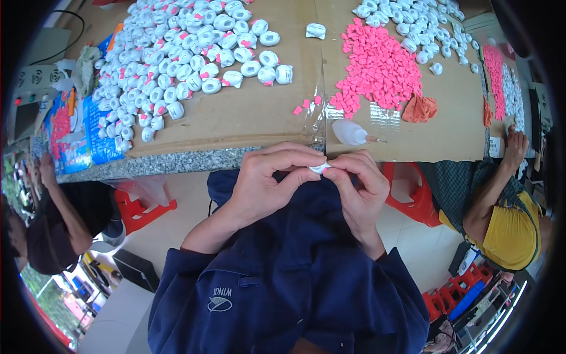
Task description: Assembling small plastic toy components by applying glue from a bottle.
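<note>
Close to the table's front edge, a small white plastic piece [319, 169] is pinched between the fingertips of both hands. My left hand [265, 177] is closed on its left side. My right hand [359, 180] is closed at its right side, where a bit of pink shows; the fingertips partly hide it. Just beyond the right hand lies a translucent squeeze bottle [349, 133] with a thin needle tip, on its side. Behind that spreads a heap of small pink bow-shaped pieces [383, 65].
Many white pieces with pink bows [194, 53] cover the cardboard [247, 115] at left. More white pieces [413, 23] lie far right. An orange cloth [420, 109] sits beside the pink heap. Co-workers sit on both sides, near red stools [413, 197].
</note>
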Demonstrator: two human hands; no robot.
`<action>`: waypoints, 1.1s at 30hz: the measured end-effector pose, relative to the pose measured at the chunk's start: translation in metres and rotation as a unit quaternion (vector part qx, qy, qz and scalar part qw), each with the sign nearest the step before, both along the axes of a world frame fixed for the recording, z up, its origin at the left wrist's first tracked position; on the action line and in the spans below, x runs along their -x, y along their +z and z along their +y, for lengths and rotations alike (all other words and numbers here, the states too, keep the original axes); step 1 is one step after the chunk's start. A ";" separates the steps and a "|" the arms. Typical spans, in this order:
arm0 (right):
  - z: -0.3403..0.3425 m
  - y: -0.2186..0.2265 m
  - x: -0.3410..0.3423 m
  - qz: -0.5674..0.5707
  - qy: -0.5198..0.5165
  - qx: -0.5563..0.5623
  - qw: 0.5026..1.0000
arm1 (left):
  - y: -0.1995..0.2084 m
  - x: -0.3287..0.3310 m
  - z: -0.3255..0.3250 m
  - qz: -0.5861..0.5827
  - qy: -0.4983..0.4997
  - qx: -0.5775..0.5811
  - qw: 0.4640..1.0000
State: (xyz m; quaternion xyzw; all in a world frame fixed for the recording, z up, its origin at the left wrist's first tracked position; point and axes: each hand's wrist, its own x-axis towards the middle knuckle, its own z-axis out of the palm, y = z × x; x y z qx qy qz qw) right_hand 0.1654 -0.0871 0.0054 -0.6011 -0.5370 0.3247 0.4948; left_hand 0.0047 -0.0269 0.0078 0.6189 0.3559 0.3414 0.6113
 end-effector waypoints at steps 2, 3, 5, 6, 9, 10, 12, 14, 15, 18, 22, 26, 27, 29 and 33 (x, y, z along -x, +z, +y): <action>-0.003 -0.002 -0.002 0.023 -0.025 0.016 0.999 | 0.001 0.002 0.009 0.070 0.047 -0.092 0.992; -0.005 -0.001 -0.005 0.041 -0.055 0.033 0.997 | -0.001 0.003 0.016 0.070 0.047 -0.094 0.992; -0.008 -0.010 -0.017 0.018 -0.058 0.004 0.998 | -0.006 0.006 0.031 0.108 0.184 -0.086 0.973; -0.010 -0.017 -0.022 0.038 -0.089 -0.005 0.995 | -0.003 0.006 0.038 0.108 0.184 -0.087 0.973; -0.004 -0.021 -0.026 0.032 -0.124 -0.022 0.992 | 0.010 -0.001 0.059 0.196 0.201 -0.196 0.940; 0.002 -0.017 -0.023 0.008 -0.120 -0.027 0.992 | 0.009 -0.003 0.069 0.221 0.197 -0.299 0.907; 0.012 -0.010 -0.017 -0.018 -0.114 -0.035 0.993 | 0.010 -0.013 0.093 0.245 0.178 -0.437 0.847; 0.020 -0.002 -0.013 -0.079 -0.101 -0.003 0.992 | 0.007 -0.031 0.117 0.243 0.151 -0.462 0.839; 0.020 -0.002 -0.015 -0.082 -0.100 -0.005 0.992 | 0.005 -0.041 0.130 0.237 0.120 -0.486 0.833; 0.018 -0.006 -0.020 -0.152 -0.061 -0.021 0.986 | -0.008 -0.056 0.157 0.286 0.043 -0.500 0.817; 0.012 -0.010 -0.023 -0.072 -0.069 -0.066 0.993 | 0.004 -0.051 0.144 0.214 0.027 -0.470 0.856; -0.002 -0.004 -0.023 0.178 -0.043 -0.049 0.982 | 0.022 -0.018 0.081 0.063 -0.026 0.009 0.998; -0.005 0.001 -0.022 0.179 -0.039 -0.047 0.982 | 0.016 -0.010 0.068 -0.084 -0.018 0.159 0.984; -0.009 0.004 -0.021 0.182 -0.035 -0.015 0.983 | 0.004 0.001 0.047 -0.167 -0.011 0.226 0.960; -0.004 0.002 -0.022 0.124 -0.037 -0.050 0.990 | -0.003 0.011 0.024 -0.250 0.039 0.323 0.912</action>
